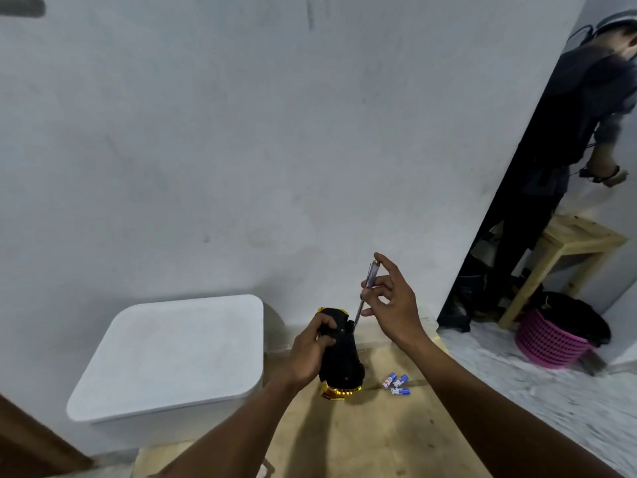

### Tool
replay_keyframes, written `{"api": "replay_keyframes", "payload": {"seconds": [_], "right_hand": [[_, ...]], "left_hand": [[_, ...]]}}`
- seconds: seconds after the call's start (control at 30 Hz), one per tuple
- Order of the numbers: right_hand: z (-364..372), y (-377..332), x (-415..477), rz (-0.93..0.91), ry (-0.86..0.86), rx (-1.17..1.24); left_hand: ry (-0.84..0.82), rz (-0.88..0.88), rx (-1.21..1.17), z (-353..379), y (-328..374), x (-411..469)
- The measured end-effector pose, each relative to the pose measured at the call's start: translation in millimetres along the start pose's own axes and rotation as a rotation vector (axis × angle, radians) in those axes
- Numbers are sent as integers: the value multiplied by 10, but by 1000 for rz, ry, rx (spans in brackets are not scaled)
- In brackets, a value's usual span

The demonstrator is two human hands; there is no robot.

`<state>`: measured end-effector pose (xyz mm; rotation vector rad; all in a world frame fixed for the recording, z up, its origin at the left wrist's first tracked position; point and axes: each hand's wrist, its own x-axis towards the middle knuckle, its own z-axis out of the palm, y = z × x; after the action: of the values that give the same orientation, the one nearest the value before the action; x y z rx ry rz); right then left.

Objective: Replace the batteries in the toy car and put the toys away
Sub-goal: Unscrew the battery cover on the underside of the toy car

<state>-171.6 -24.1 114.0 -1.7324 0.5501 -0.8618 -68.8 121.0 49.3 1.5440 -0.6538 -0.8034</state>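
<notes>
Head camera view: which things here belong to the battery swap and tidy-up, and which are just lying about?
Part of the job: toy car, screwdriver, batteries, white lidded box, left hand, right hand.

Just lying about: pink basket, wooden stool.

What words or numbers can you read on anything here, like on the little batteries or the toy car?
None can be read.
Batteries: blue and white labels with red marks, too small and blurred to read.
Toy car: black and gold, no lettering visible.
Screwdriver: clear handle, no readable marking.
White box: plain lid, no label.
</notes>
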Motion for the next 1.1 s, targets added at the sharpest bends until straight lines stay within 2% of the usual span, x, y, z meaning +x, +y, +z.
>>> {"api": "replay_keyframes", "payload": {"seconds": [0.47,1.1], "right_hand": [[85,-63,-101,-146,33,3],[147,-72,-222,-152,42,35]], "left_hand": [[13,100,-2,61,-50,5],[25,96,-35,24,-78,-10]]}}
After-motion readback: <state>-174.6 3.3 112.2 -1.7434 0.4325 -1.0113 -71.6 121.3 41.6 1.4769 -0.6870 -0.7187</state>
